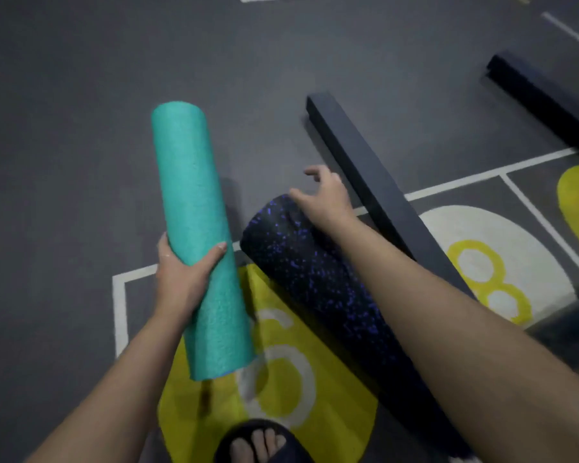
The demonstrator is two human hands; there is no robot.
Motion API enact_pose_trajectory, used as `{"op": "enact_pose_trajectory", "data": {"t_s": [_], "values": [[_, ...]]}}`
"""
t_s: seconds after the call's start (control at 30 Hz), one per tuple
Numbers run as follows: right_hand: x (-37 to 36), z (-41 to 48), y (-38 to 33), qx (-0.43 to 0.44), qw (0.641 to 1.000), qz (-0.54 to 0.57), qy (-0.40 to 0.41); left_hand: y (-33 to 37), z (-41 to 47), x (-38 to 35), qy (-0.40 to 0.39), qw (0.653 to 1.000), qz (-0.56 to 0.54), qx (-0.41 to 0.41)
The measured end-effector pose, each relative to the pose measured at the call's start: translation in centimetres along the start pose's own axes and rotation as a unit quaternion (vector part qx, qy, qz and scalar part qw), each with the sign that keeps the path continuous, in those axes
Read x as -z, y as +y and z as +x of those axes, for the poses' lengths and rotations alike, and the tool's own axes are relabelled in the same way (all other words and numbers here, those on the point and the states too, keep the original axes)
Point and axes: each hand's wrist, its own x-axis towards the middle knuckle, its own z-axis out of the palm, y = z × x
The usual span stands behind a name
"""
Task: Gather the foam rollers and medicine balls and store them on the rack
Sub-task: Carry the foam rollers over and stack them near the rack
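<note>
The left hand [181, 279] grips the teal foam roller [194, 195] near its middle, thumb across the front, its fingers hidden behind. The roller tilts away over the grey floor [64, 128]. The right hand [328, 198] is blurred, fingers loosely spread and holding nothing, at the far end of the black speckled roller [315, 279]; it seems to touch it. The forearm hides that roller's near end. A dark beam [375, 182] lies just beside it. A sandalled foot [258, 442] is cut off below.

Foam rollers: 2. One teal cylindrical foam roller [198, 228], one black blue-speckled cylindrical foam roller [315, 279]. Long dark rectangular beams: 2. Nearer beam [365, 168], farther beam [542, 101]. Numbered painted floor circles: 2. Yellow circle "6" [341, 406], white circle "8" [515, 235].
</note>
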Motion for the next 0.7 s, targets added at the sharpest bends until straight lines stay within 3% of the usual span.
{"op": "enact_pose_trajectory", "data": {"t_s": [0.07,0.13,0.2,0.4,0.6,0.7], "values": [[-0.9,1.5,-0.4,-0.057,0.995,-0.036,-0.074,-1.1,1.5,3.1,0.065,0.998,0.019,0.019],[-1.1,1.3,-0.2,-0.126,0.961,-0.157,-0.188,-2.4,2.3,5.0,0.101,0.993,0.027,0.054],[-1.0,0.6,0.4,-0.132,0.936,-0.227,-0.235,-3.9,2.8,5.8,0.104,0.989,0.012,0.109],[-8.4,1.2,-5.6,-0.047,0.963,-0.22,-0.148,-7.8,3.2,6.5,0.076,0.984,-0.08,0.141],[-21.4,0.2,-16.8,0.011,0.974,-0.149,-0.169,-10.0,1.9,16.9,0.221,0.959,-0.054,0.171],[-28.1,-2.4,-22.6,0.062,0.981,-0.029,-0.182,-13.2,0.2,24.0,0.264,0.943,0.045,0.196]]}}
